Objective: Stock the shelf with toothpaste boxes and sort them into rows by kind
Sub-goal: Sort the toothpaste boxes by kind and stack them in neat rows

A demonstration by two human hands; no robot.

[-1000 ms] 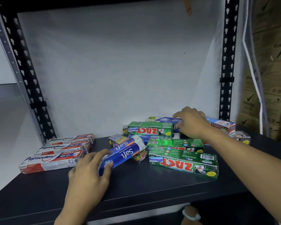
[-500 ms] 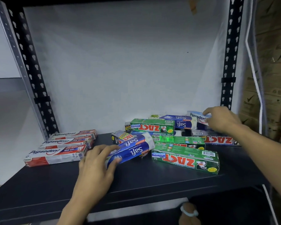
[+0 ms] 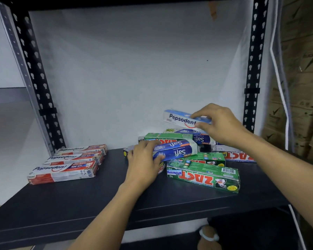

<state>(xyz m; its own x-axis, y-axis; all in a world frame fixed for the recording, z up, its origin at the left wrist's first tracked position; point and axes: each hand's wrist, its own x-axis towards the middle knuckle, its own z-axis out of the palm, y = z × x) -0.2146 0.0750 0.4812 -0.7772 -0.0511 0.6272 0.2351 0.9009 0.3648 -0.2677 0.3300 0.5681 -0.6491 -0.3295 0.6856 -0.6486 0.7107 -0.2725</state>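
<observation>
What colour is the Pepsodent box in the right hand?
The Pepsodent box in the right hand is white with a blue top edge; head view.

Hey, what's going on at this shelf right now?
A person is sorting toothpaste boxes on a dark shelf. The right hand pinches a white and blue Pepsodent box above the jumbled pile. The left hand grips one end of a blue box lying on top of that pile. Three red Pepsodent boxes lie side by side at the left, while green boxes are unsorted in the pile.
</observation>
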